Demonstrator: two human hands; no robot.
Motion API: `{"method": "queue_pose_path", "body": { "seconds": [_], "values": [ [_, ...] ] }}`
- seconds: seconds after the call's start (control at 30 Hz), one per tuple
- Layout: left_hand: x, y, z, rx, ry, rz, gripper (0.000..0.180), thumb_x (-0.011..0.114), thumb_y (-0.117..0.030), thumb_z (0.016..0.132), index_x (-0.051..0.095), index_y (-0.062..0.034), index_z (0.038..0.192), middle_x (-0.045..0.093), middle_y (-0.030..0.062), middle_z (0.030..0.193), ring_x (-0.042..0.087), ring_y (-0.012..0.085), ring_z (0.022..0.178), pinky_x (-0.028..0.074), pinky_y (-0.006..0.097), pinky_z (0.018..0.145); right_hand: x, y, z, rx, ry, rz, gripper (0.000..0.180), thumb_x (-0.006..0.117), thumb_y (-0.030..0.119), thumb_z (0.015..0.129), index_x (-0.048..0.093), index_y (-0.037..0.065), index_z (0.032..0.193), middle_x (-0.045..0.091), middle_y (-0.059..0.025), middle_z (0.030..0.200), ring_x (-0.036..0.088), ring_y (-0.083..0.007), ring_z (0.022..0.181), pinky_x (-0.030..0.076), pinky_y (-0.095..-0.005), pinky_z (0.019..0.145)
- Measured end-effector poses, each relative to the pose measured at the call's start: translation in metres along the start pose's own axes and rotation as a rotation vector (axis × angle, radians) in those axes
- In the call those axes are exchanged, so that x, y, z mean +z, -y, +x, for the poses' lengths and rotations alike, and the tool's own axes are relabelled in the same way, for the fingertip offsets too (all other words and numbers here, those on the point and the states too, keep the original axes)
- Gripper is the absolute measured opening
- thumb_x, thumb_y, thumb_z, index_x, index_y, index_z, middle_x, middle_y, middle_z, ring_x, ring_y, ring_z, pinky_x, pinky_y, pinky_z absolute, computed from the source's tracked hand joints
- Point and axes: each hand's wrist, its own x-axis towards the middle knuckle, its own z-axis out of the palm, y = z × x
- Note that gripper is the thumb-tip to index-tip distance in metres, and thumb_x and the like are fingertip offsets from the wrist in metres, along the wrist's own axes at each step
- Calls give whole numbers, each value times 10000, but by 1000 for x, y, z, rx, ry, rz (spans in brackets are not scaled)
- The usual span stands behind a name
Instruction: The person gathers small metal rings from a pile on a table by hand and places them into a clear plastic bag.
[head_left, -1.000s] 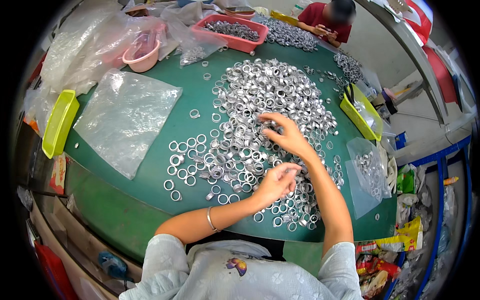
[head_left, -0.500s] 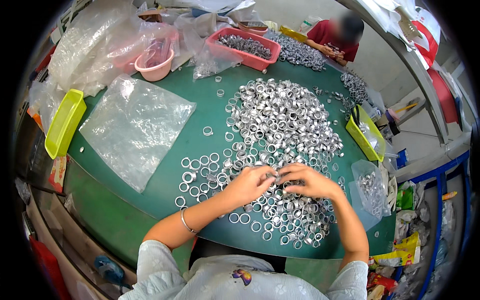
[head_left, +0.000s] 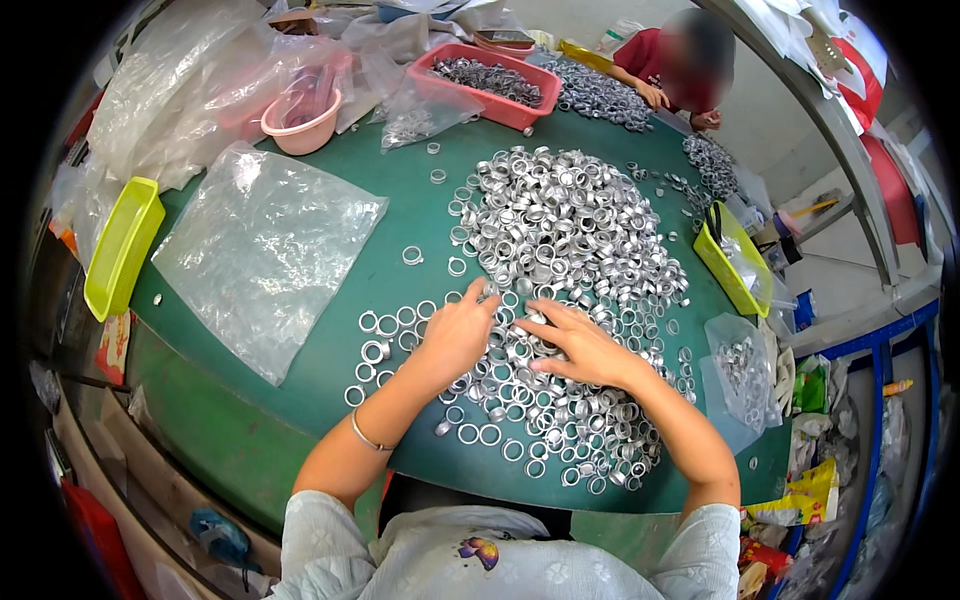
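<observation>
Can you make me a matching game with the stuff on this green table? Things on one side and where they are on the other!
Things:
1. yellow tray
2. pink bowl
3. red basket
4. clear plastic bag

Places:
A. at the far edge of the table, full of metal rings
B. lying flat, left of the big pile of rings
C. hanging over the left edge of the table
D. far left corner, among crumpled plastic bags

Pairs: 1-C, 2-D, 3-A, 4-B
</observation>
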Motion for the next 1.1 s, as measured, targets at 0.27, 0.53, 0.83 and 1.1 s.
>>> {"method": "queue_pose_path", "body": {
  "seconds": [0.27, 0.53, 0.83, 1.1],
  "values": [
    [1, -11, -2, 141, -10, 76, 372, 594, 70, 632, 566, 17, 999, 476, 195, 1289, 653, 343, 741, 529, 425, 628, -99, -137, 54, 159, -902, 7, 382, 676, 278, 786, 636, 43, 1084, 606, -154, 1138, 540, -304, 1111, 392, -381, 968],
    [1, -11, -5, 94, 13, 88, 405, 598, 64, 625, 551, 23, 1024, 468, 195, 1294, 654, 342, 717, 524, 427, 589, -84, -155, 86, 615, -643, -34, 590, 578, 544, 783, 601, 100, 1170, 585, -174, 1187, 537, -360, 1101, 408, -426, 941],
    [-1, -13, -4, 98, 11, 116, 391, 587, 70, 627, 549, 19, 1013, 462, 214, 1295, 656, 339, 718, 531, 418, 587, -32, -83, 12, 292, -745, -184, 427, 686, 225, 727, 593, 67, 1113, 582, -115, 1163, 471, -342, 1071, 387, -406, 951],
    [2, -10, -3, 134, -48, 41, 344, 564, 76, 648, 562, 20, 987, 491, 203, 1274, 651, 358, 727, 529, 431, 611, -66, -79, 12, 428, -967, 111, 266, 628, 190, 836, 640, 22, 1042, 629, -163, 1081, 591, -283, 991, 433, -364, 905]
  ]
}}
